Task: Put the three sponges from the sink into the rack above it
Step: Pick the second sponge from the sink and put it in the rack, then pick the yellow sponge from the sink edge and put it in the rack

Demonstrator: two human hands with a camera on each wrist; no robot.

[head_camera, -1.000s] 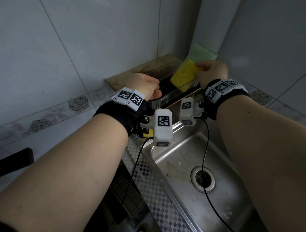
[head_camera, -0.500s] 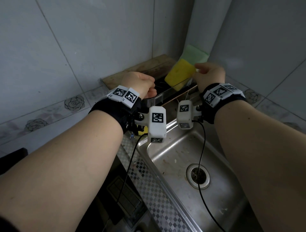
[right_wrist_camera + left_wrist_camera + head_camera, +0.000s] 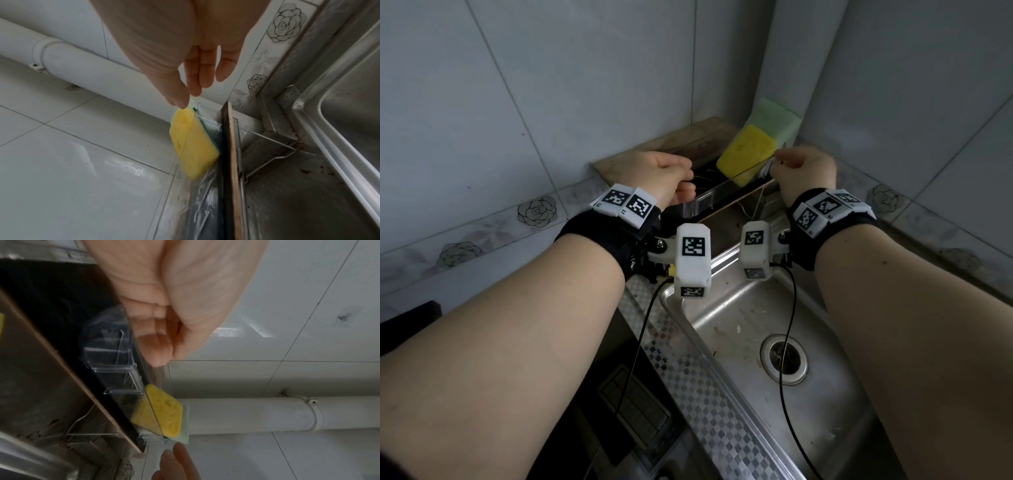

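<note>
One yellow sponge (image 3: 744,152) now in the rack (image 3: 709,202), right hand (image 3: 804,171) off it, fingers (image 3: 194,76) loose; left hand (image 3: 657,174) curled, hold unclear.

Yellow sponge (image 3: 746,154) and pale green sponge (image 3: 777,118), both aslant, inside the clear rack (image 3: 709,197), right end

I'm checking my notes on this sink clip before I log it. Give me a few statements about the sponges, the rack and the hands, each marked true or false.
1. The yellow sponge stands in the clear rack. True.
2. A sponge lies in the sink. False: the part of the basin in view holds none.
3. A pale green sponge sits behind the yellow one. True.
4. The left hand reaches down into the sink. False: it is up at the rack's left end.
</note>
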